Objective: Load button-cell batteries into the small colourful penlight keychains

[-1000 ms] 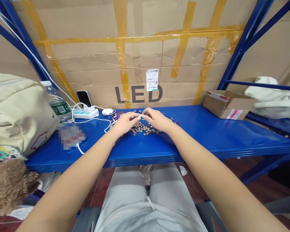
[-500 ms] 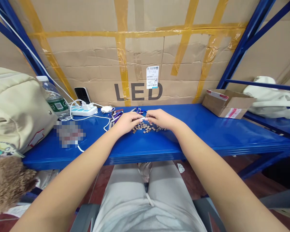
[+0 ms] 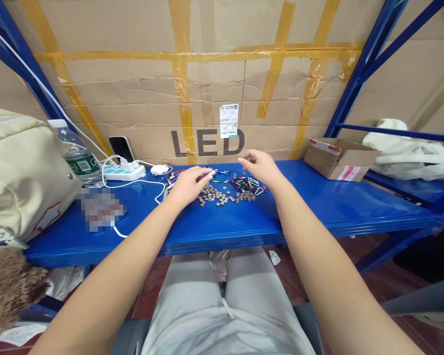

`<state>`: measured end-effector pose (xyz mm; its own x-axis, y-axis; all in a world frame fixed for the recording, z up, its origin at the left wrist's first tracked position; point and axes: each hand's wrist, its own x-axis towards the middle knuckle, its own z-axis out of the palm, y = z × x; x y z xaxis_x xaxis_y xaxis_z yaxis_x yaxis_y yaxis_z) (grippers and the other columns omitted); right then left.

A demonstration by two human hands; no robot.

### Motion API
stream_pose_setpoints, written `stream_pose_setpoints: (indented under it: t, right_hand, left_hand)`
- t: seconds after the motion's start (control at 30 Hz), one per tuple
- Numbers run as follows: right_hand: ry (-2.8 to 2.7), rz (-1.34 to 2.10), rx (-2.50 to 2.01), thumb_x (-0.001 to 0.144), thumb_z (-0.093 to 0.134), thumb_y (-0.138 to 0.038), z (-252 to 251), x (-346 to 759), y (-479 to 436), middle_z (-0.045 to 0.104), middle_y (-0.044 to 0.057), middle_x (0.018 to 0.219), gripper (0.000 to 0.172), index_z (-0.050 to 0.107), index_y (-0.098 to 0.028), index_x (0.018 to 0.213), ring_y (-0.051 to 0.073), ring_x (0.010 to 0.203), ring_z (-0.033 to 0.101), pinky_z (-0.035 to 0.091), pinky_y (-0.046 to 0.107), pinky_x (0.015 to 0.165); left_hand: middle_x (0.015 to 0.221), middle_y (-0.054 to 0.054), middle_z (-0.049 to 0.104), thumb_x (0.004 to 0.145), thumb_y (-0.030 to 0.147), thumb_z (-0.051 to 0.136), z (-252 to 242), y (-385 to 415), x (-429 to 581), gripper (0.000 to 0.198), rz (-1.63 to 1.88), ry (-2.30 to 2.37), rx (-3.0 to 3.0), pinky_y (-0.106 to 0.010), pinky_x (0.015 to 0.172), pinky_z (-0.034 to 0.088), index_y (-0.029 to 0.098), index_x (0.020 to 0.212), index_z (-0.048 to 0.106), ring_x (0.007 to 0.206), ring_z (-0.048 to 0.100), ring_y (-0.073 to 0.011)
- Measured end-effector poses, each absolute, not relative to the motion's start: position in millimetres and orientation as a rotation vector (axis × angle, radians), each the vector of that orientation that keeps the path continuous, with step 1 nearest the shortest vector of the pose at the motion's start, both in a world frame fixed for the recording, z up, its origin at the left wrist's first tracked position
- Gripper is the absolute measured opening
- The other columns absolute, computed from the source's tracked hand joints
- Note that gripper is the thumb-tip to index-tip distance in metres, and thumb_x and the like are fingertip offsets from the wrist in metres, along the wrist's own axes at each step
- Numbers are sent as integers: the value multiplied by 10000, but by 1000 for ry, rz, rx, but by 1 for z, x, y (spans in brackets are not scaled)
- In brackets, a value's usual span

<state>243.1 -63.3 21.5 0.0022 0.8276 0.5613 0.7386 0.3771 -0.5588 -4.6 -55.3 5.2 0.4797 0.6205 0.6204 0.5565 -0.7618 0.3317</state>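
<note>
A heap of small round brownish metal pieces (image 3: 216,195) lies on the blue shelf (image 3: 318,207). To its right sits a cluster of coloured carabiner clips (image 3: 248,184). My left hand (image 3: 187,185) rests at the heap's left edge, fingers closed on a small silvery part that I cannot name. My right hand (image 3: 257,166) is lifted above the clips, fingers loosely curled, thumb and forefinger close together; whether it holds anything is unclear. Several thin coloured rods (image 3: 174,176) lie behind my left hand.
A cream bag (image 3: 18,172), water bottle (image 3: 74,150), white power strip (image 3: 124,171) with cables and a dark phone (image 3: 121,147) stand at the left. A blurred patch (image 3: 100,209) lies on the shelf. An open cardboard box (image 3: 336,159) sits at the right. Taped cardboard backs the shelf.
My right hand has left my left hand, rising and moving right and back above the clips. My left hand stays by the heap. The view has shifted slightly.
</note>
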Motion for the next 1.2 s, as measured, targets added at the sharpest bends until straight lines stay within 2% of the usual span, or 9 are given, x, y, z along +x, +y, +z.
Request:
stream_pose_setpoints:
  t: [0.07,0.23,0.33,0.47,0.6,0.83,1.0,1.1,1.2]
  right_hand:
    - [-1744,-28,-1678,798,617,-355,19,261,-59,703,81,849,192,665,-172,825,198,788,623,437,297,691]
    - [-1855,155,-2100,742,643,-260,12,287,-62,721,69,760,84,673,-189,710,187,704,638,426,273,623]
    - [-1836,189,-2118,737,634,-262,9,290,-69,727,66,779,94,657,-189,682,186,724,636,422,266,617]
    - [-1736,70,-2059,775,601,-368,3,292,-84,717,64,778,202,638,-193,680,189,714,616,405,278,602]
    - [-1800,45,-1962,780,600,-356,-7,290,-98,715,47,853,164,671,-208,782,183,771,617,407,269,635]
    - [-1960,-39,-1970,795,582,-445,-14,278,-101,699,57,942,245,686,-246,892,227,860,616,399,316,707]
    - [-1988,-88,-1966,799,554,-280,-15,279,-100,664,89,1084,212,672,-235,970,258,968,602,412,340,759]
    - [-1966,-93,-1976,783,515,-145,-18,282,-98,671,85,1088,292,655,-218,1028,250,991,604,419,327,772]
    - [-1949,-86,-2001,789,493,-94,-20,283,-95,671,91,1083,332,651,-205,1060,240,995,608,427,316,791]
  left_hand:
    - [1047,-62,713,909,359,504,5,-54,-8,299,1139,1081,2634,-334,873,485,206,1064,709,941,637,-206]
    - [1054,-61,713,912,366,492,5,-54,-14,308,1157,1102,2634,-333,884,484,208,1068,705,942,636,-207]
    - [1062,-69,713,918,370,487,6,-54,-14,322,1171,1112,2655,-331,910,480,196,1080,704,964,638,-209]
    - [1060,-70,715,922,386,480,6,-55,-14,331,1155,1114,2680,-341,898,494,203,1080,706,960,640,-216]
    - [1097,-69,713,919,397,482,5,-53,-14,331,1143,1105,2675,-341,919,493,209,1072,708,990,643,-219]
    - [1143,-73,707,914,397,479,5,-51,-13,339,1150,1139,2682,-364,964,483,214,1086,705,1060,636,-237]
    - [1131,-77,711,911,395,487,6,-52,-14,335,1158,1149,2673,-372,952,487,206,1083,704,1040,643,-235]
    - [1124,-81,710,914,403,488,5,-51,-14,340,1136,1132,2679,-378,950,485,204,1086,704,1032,645,-235]
    - [1086,-79,717,918,399,484,4,-51,-14,338,1061,1094,2714,-371,926,496,204,1079,707,996,651,-229]
